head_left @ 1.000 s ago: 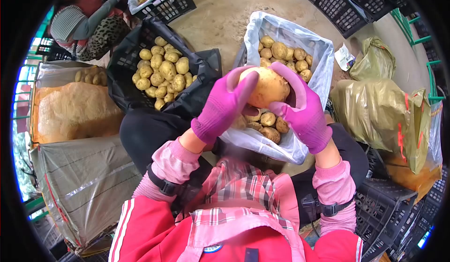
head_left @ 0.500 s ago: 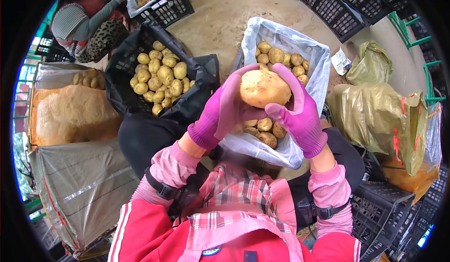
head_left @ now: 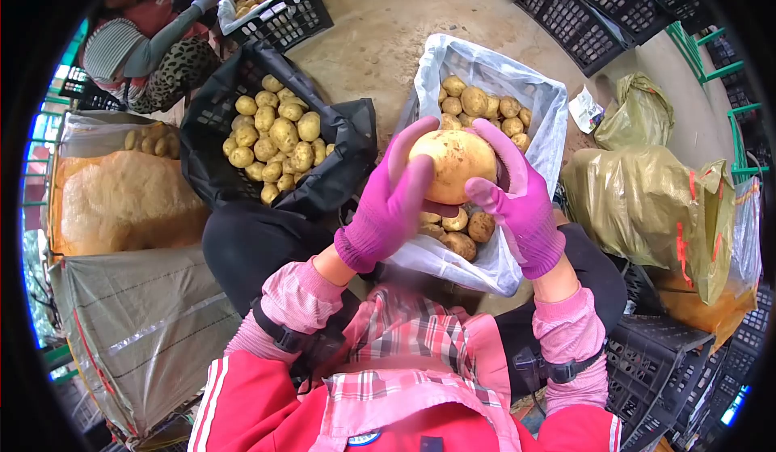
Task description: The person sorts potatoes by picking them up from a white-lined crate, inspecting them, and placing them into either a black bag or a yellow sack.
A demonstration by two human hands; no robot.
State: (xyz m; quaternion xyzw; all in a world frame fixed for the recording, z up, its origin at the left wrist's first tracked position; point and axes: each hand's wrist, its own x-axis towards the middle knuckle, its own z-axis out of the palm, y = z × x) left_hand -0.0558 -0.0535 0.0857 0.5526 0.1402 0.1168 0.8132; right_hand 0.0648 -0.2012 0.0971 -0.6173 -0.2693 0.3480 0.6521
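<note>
A large pale potato (head_left: 454,166) is held up between both of my hands, above the white-lined crate (head_left: 537,88). My left hand (head_left: 392,197), in a purple glove, curls round its left side, thumb across the front. On its right side my right hand (head_left: 517,197), gloved alike, grips with fingers behind and thumb low in front. Smaller potatoes (head_left: 459,246) lie in the white-lined crate below, partly hidden by my hands. To the left, the black-lined crate (head_left: 202,141) holds a heap of yellowish potatoes (head_left: 283,133).
At the upper left a co-worker (head_left: 149,52) crouches by another crate of potatoes (head_left: 291,19). Filled sacks (head_left: 129,197) stand at the left, olive plastic bags (head_left: 647,201) at the right. Black crates (head_left: 570,23) are stacked at the upper right, more (head_left: 651,367) at the lower right.
The potato has been turned, showing a different face, and sits slightly lower. My left hand's grip has shifted, its thumb now lying across the potato's front.
</note>
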